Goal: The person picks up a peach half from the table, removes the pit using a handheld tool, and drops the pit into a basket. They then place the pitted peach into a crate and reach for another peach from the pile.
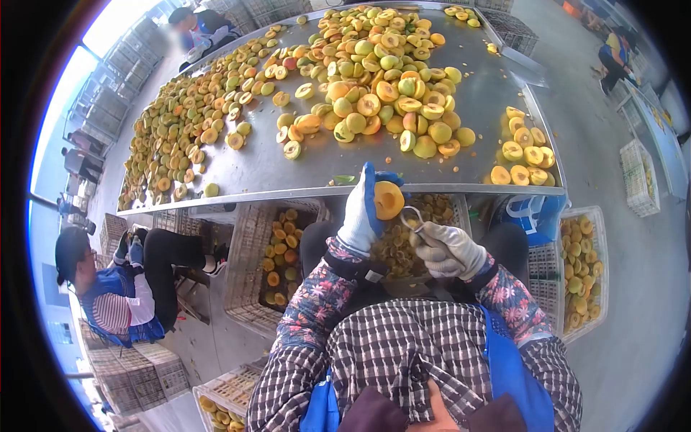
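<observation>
My left hand (361, 214), in a white glove with blue fingers, grips a yellow peach half (389, 201) at the table's near edge. Its cut face is turned up toward me, with a smooth hollow in the middle. Just to the right, my gloved right hand (452, 249) is closed around a metal pitting loop (412, 218). The loop's curved end is right beside the peach half's lower edge. Beneath both hands stands a crate of brownish pits and scraps (394, 253), partly hidden by my hands and wrists.
Halved peaches (371, 105) are heaped over the metal table (248, 167), with a small group at its right corner. Crates of peach halves stand left (247, 265) and right (603, 270). A blue bucket (534, 218) hangs near the right. A seated co-worker (115, 295) is at left.
</observation>
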Demonstrator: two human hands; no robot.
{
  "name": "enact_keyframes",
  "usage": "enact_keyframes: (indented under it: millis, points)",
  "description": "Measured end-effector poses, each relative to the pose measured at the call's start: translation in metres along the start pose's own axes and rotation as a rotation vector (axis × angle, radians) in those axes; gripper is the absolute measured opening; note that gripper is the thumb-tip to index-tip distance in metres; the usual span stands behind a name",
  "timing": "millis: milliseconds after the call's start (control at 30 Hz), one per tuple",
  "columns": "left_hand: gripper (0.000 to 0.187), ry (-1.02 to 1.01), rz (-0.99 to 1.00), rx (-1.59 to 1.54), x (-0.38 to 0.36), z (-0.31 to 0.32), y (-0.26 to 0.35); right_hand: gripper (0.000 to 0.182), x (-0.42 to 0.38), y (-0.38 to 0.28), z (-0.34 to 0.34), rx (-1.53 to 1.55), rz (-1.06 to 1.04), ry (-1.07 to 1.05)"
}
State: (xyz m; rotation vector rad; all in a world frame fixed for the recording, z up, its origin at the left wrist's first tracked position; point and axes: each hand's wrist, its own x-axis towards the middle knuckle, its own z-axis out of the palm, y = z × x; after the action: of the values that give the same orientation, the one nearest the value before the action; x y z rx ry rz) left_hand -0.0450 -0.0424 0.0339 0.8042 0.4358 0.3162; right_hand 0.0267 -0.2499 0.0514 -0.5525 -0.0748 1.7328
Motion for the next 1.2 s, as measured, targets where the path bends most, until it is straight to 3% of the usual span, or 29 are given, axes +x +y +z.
enact_keyframes:
  millis: [33,133,167,233,300,367,433,567,767,867,900,933,967,1000,1033,1100,1167,1200]
  points:
    - [0.056,0.01,0.012,-0.003,0.001,-0.006,0.001,0.038,-0.005,-0.004,-0.005,-0.123,-0.002,0.071]
    - [0.058,-0.007,0.016,0.052,-0.007,-0.018,0.01,0.036,0.0,-0.002,-0.031,-0.966,-0.015,0.494]
    - [0.058,0.005,0.025,0.047,-0.009,-0.019,0.013,0.035,0.011,0.014,-0.054,-1.287,-0.328,0.53]
    - [0.058,0.015,-0.005,0.061,-0.008,-0.018,0.013,0.033,0.025,0.019,-0.034,-1.356,-0.645,0.382]
    - [0.058,-0.027,0.001,0.06,-0.006,-0.018,0.007,0.029,0.032,0.008,0.018,-1.644,-0.611,0.496]
    - [0.058,-0.075,0.012,0.071,-0.002,-0.018,0.003,0.032,0.049,0.005,0.021,-1.888,-0.531,0.59]
    - [0.058,-0.04,0.108,0.251,0.005,-0.027,-0.003,0.035,0.051,0.002,0.026,-1.937,-0.463,0.621]
    - [0.057,-0.061,0.129,0.32,0.006,-0.04,-0.009,0.038,0.036,-0.003,0.021,-2.077,-0.138,0.639]
    - [0.051,0.022,0.135,0.46,-0.006,-0.035,0.006,0.033,0.011,-0.013,0.02,-2.108,-0.001,0.727]
    - [0.031,0.04,0.297,0.811,-0.042,-0.045,0.057,0.034,-0.002,-0.017,0.011,-2.103,0.162,0.832]
    - [0.029,0.102,0.63,1.175,-0.048,-0.074,0.064,0.035,-0.007,-0.016,0.009,-2.097,0.207,0.87]
    - [0.027,0.203,0.534,1.179,-0.058,-0.096,0.078,0.035,-0.012,-0.016,0.003,-2.096,0.251,0.864]
    - [0.027,0.45,0.23,1.146,-0.073,-0.104,0.099,0.036,-0.016,-0.015,-0.003,-2.124,0.278,0.845]
    - [0.028,0.345,0.502,1.596,-0.083,-0.134,0.106,0.037,-0.02,-0.015,-0.008,-2.118,0.256,0.827]
    - [0.03,0.36,0.489,1.91,-0.083,-0.169,0.109,0.037,-0.022,-0.013,-0.012,-2.108,0.24,0.811]
    - [0.032,0.584,0.467,1.746,-0.056,-0.175,0.128,0.037,-0.017,-0.011,-0.016,-2.098,0.191,0.78]
    - [0.032,0.632,0.521,1.471,-0.015,-0.175,0.139,0.038,-0.009,-0.01,-0.016,-2.088,0.141,0.753]
    - [0.032,0.598,0.385,1.439,0.008,-0.171,0.149,0.037,-0.004,-0.01,-0.014,-2.084,0.112,0.729]
